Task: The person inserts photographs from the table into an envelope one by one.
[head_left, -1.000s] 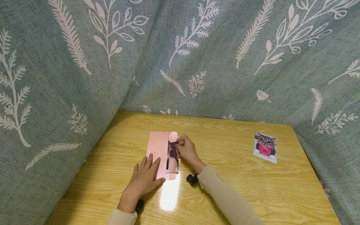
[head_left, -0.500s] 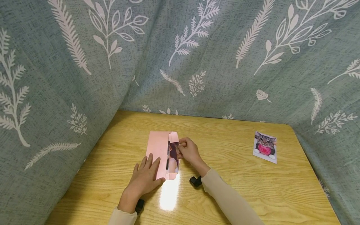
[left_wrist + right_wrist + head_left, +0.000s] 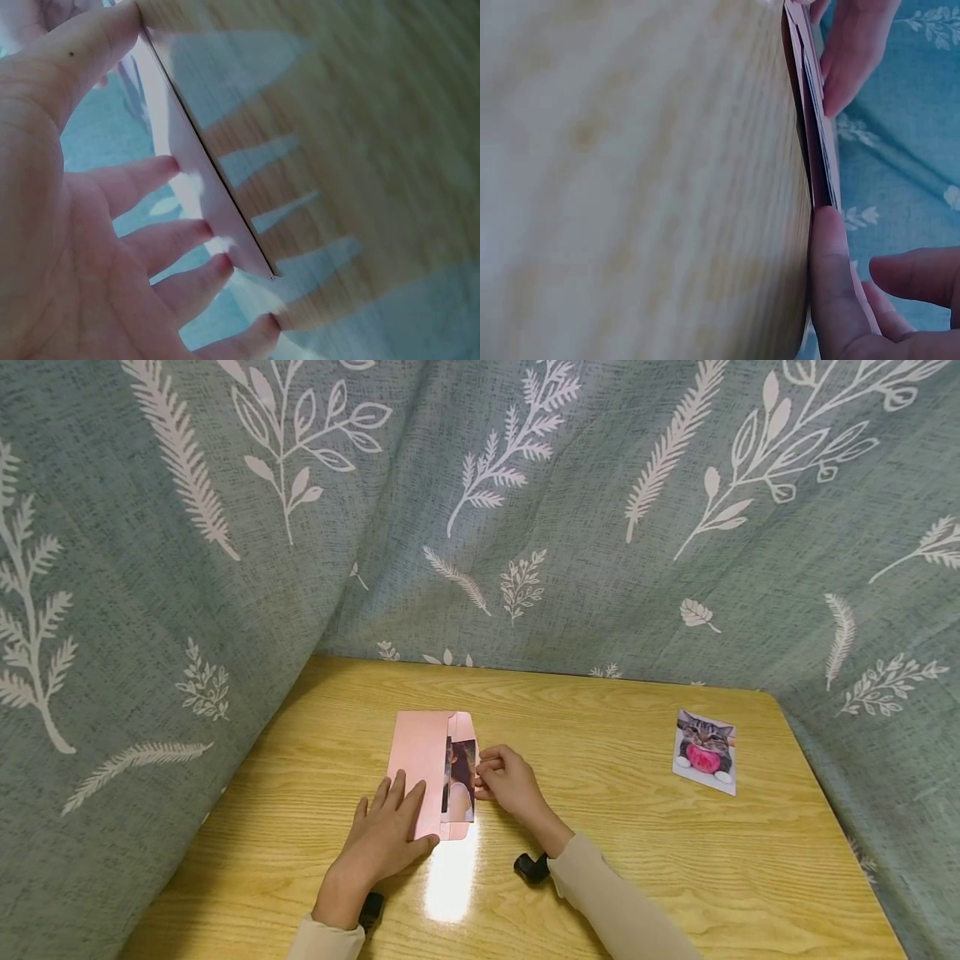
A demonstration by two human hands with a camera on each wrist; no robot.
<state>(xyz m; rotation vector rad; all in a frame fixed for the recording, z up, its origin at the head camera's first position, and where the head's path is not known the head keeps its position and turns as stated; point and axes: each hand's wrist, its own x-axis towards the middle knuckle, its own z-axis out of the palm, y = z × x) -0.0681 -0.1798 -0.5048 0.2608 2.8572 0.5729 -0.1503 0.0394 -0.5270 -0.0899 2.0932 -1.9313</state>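
A pink envelope [image 3: 416, 739] lies flat in the head view with its flap side facing right. From its opening a photo [image 3: 462, 783] of a long-haired figure sticks out over the flap. My left hand [image 3: 384, 827] rests on the envelope's lower left with fingers spread; the left wrist view shows its fingertips along the envelope's edge [image 3: 211, 199]. My right hand [image 3: 513, 781] is at the right edge of the photo and flap. In the right wrist view one finger [image 3: 831, 255] touches the end of the layered edges, and another finger stands apart from it.
A cat photo [image 3: 705, 753] lies on the wooden table [image 3: 600, 735] at the right. A patterned teal curtain [image 3: 480, 527] hangs around the back and sides. Black wrist devices sit by the right wrist [image 3: 531, 868] and left wrist [image 3: 371, 910].
My right hand has let go of the photo's edge and slid down and slightly right along it. The left hand has stayed on the envelope.
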